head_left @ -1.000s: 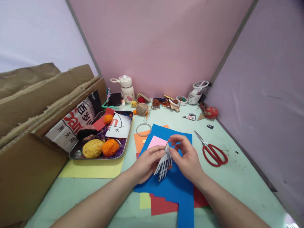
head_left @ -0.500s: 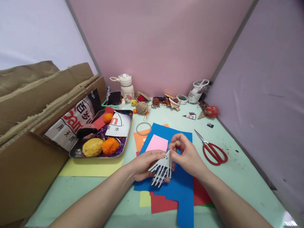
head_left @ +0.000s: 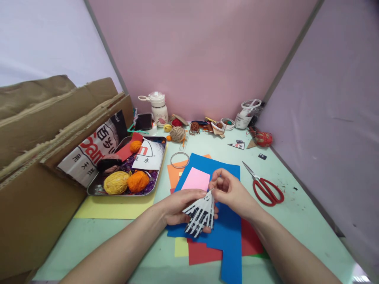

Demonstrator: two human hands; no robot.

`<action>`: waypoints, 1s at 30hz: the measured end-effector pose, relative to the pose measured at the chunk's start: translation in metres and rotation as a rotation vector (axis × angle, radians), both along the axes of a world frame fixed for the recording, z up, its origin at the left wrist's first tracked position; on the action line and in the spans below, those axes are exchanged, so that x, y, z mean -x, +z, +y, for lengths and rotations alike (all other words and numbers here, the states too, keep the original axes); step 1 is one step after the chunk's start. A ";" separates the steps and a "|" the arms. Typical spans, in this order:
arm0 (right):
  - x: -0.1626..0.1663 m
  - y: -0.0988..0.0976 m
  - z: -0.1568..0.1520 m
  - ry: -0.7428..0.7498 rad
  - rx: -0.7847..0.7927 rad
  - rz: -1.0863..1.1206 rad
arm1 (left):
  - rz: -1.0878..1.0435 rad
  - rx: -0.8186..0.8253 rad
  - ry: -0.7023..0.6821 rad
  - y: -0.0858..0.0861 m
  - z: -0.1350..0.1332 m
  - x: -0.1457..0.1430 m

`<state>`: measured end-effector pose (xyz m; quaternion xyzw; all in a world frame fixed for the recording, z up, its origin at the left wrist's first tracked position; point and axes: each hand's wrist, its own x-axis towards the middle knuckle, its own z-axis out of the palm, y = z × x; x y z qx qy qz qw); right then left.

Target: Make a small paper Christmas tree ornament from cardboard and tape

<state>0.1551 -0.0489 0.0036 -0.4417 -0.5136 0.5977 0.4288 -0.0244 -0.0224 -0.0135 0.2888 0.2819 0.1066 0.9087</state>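
Note:
A pleated paper fan [head_left: 201, 214], white with black print, is spread above a blue sheet [head_left: 227, 221]. Its narrow end points up and away from me. My left hand [head_left: 186, 203] is closed on the fan from the left, thumb near the narrow end and fingers behind the folds. My right hand [head_left: 226, 191] pinches the tip of that narrow end between thumb and forefinger. Under the hands, a pink paper piece [head_left: 197, 179] lies on the blue sheet.
Red-handled scissors [head_left: 266, 189] lie to the right, blades pointing away. A metal tray [head_left: 124, 195] with yarn balls and paper stands left, beside stacked cardboard [head_left: 65, 130]. A metal ring [head_left: 179, 167] lies beyond the hands. At the back are a bottle [head_left: 159, 110] and a jar [head_left: 244, 118].
The fan's pleats have opened somewhat wider, and more black print shows toward its lower edge. Both hands keep their hold with only slight movement.

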 end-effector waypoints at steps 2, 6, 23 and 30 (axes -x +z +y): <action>0.000 -0.001 0.000 -0.005 -0.004 -0.026 | 0.019 0.011 0.002 0.000 0.000 -0.001; -0.002 0.000 0.001 0.010 0.026 -0.011 | 0.031 0.044 -0.011 -0.002 0.001 -0.001; -0.001 -0.001 0.002 0.009 0.074 0.069 | -0.034 -0.042 0.004 0.003 0.000 0.001; 0.001 -0.001 0.001 0.028 0.077 0.097 | 0.000 -0.089 0.029 0.003 0.000 0.000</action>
